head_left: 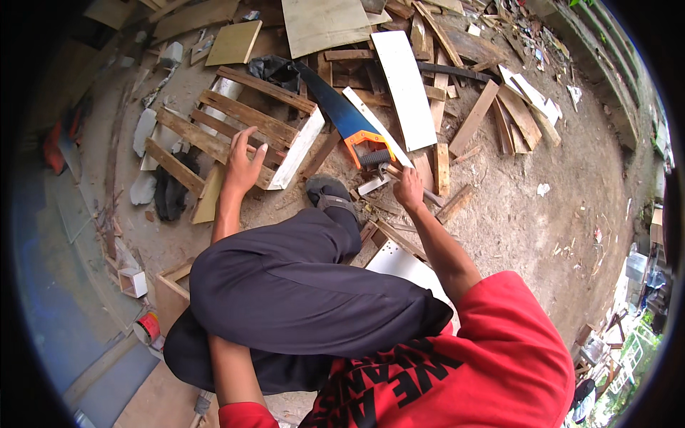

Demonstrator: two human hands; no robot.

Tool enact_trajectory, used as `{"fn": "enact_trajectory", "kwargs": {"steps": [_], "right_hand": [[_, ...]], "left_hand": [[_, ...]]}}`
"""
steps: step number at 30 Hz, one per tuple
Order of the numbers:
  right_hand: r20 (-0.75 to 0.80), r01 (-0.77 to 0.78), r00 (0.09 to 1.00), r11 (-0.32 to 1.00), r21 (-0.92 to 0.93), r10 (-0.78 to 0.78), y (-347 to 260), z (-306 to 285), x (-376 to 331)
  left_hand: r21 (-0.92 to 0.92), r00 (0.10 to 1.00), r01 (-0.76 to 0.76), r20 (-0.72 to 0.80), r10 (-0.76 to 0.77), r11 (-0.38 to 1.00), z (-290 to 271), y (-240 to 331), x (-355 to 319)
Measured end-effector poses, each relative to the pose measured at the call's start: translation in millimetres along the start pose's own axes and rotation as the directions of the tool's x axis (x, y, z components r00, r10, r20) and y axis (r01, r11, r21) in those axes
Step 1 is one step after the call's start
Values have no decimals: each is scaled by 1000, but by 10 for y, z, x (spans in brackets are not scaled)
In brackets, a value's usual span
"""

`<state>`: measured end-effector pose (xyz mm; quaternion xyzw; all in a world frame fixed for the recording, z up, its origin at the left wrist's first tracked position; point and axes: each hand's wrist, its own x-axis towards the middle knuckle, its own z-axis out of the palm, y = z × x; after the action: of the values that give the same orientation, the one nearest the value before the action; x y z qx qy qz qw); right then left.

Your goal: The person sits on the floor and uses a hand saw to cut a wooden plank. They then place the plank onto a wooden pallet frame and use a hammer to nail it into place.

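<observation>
My left hand rests flat with fingers spread on a slatted wooden frame lying on the dirt. My right hand is closed around the wooden handle of a hammer, whose metal head points left just above the ground. A handsaw with a blue blade and an orange and black handle lies just beyond the hammer, apart from my hand. My bent knee in dark trousers and a sandalled foot sit between the two hands.
Scrap planks, a long white board and plywood sheets are piled at the back. A white panel lies under my right arm. A small red can and a white box stand at the left. Bare dirt spreads to the right.
</observation>
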<state>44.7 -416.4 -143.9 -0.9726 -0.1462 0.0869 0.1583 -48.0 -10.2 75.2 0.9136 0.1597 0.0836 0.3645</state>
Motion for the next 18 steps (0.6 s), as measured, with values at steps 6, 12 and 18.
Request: {"fn": "enact_trajectory", "kwargs": {"steps": [6, 12, 18], "right_hand": [[321, 53, 944, 995, 82, -76, 38, 30, 240], [506, 320, 813, 947, 23, -287, 200, 2, 505], [864, 730, 470, 631, -264, -183, 97, -202, 1396]], "left_hand": [[-96, 994, 101, -19, -103, 990, -677, 342, 149], [-40, 989, 148, 32, -146, 988, -1463, 701, 116], [188, 995, 47, 80, -63, 981, -2208, 1504, -300]]}}
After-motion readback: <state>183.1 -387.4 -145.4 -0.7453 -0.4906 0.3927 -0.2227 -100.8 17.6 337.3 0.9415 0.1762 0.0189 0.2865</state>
